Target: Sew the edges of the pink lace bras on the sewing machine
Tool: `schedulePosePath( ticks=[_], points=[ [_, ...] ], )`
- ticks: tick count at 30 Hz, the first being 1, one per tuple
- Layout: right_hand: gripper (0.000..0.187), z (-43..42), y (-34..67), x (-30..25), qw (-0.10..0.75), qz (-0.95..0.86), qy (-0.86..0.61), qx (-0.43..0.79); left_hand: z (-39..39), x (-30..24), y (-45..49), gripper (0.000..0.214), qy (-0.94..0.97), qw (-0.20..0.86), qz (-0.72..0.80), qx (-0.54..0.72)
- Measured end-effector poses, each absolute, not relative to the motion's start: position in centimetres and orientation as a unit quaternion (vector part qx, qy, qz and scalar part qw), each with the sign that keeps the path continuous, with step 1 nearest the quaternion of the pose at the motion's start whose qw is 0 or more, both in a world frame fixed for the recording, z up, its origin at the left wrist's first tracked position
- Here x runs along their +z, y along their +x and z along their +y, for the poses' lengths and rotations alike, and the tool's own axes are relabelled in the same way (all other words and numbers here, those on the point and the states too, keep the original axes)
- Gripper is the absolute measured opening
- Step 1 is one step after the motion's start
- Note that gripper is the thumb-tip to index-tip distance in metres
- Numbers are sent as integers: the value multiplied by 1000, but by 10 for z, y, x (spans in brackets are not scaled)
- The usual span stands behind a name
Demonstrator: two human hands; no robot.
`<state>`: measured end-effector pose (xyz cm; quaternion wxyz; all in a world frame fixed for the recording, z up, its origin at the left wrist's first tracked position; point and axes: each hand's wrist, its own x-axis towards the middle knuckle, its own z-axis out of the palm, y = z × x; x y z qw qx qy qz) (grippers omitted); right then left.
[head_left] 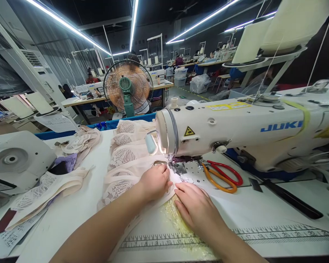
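Note:
My left hand (154, 181) is curled, its fingertips pinching beige lace fabric (117, 188) right beside the presser foot (177, 167) of a white JUKI sewing machine (235, 128). Flat on the same fabric lies my right hand (194, 206), fingers stretched out together and pointing toward the needle. A chain of several sewn lace pieces (123, 153) trails away behind the machine's head.
Orange and red scissors (222, 177) lie on the machine bed, right of the needle. More lace pieces (44, 188) are piled at the left, next to a white machine part (13, 160). A fan (128, 87) stands behind. Ruler markings (164, 243) run along the table's front edge.

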<state>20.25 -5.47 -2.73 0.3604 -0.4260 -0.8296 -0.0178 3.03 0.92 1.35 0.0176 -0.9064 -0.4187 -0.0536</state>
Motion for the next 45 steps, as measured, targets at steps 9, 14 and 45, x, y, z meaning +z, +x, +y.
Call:
schedulePosePath(
  ticks=[9,14,45],
  points=[
    [20,-55,203,-23,344,-835,-430,1,6,23,31,28,-907,7,-420,-30],
    [20,-56,203,-23,341,-833,-435,14,10,18,30,33,-918,21,-394,-47],
    [26,-55,205,-26,294,-847,-443,6,-16,6,16,32,-950,110,-274,-97]
  ],
)
